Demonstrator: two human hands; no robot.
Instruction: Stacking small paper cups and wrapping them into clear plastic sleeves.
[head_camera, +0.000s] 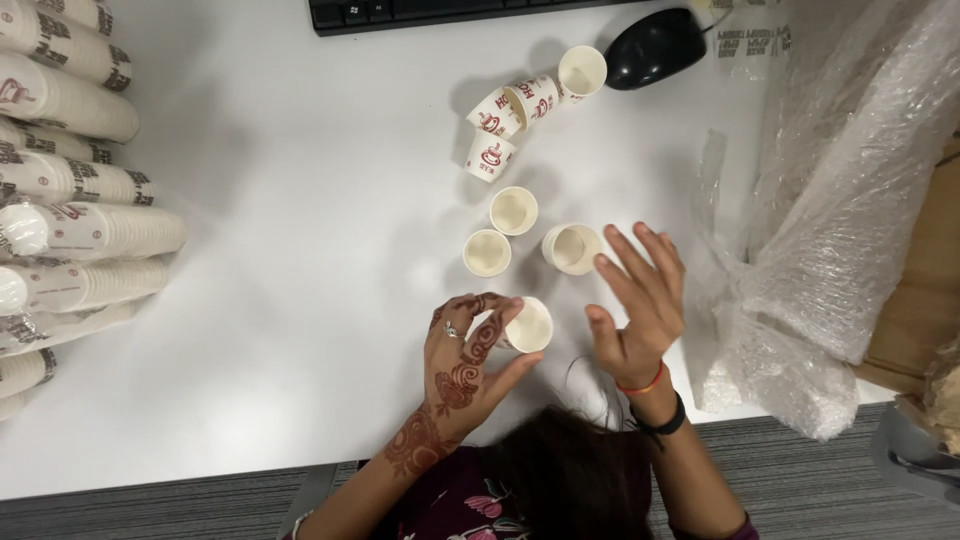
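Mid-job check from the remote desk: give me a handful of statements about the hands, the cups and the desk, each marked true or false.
1. The left hand holds a small paper cup. True.
2. The right hand is closed in a grip around a cup. False: its fingers are spread open, with nothing held, beside an upright cup.
3. Long stacks of cups lie on their sides at the left edge of the white desk. True.
4. Every loose cup on the desk stands upright. False: several cups near the black mouse lie tipped over.
5. Bubble wrap lies to the right of the hands. True.
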